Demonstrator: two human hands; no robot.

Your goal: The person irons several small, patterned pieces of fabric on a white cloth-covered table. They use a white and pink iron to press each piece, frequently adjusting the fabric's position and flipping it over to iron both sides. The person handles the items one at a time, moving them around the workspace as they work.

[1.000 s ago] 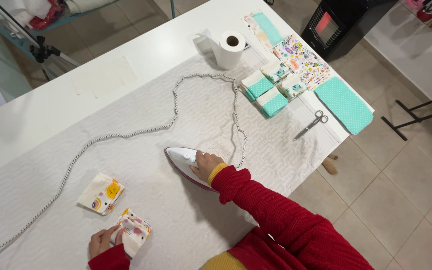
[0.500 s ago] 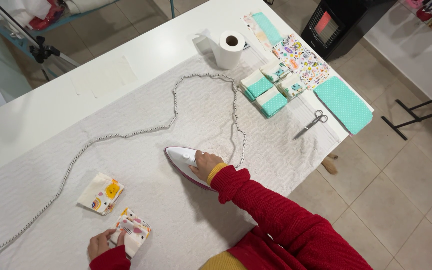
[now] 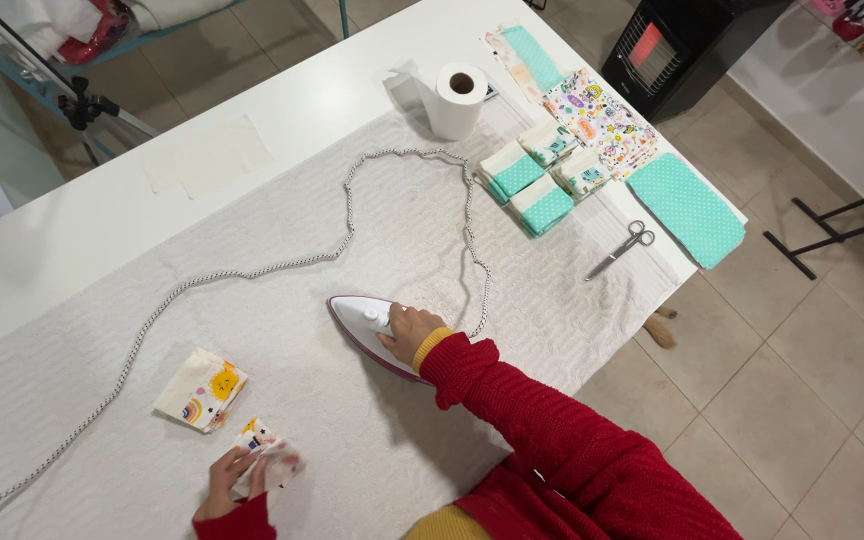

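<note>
— white iron [image 3: 367,328] under the right hand [image 3: 409,332], fingers closed on its handle, on the towel [image 3: 402,230].
— left hand [image 3: 232,478]?
— pinching a patch [image 3: 267,462]; another patch [image 3: 201,388] beside. folded stacks [image 3: 537,175] look done.

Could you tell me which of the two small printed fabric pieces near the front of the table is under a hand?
The nearer printed piece, under the left hand. The other printed piece, with a yellow sun motif, lies untouched just beyond it.
</note>
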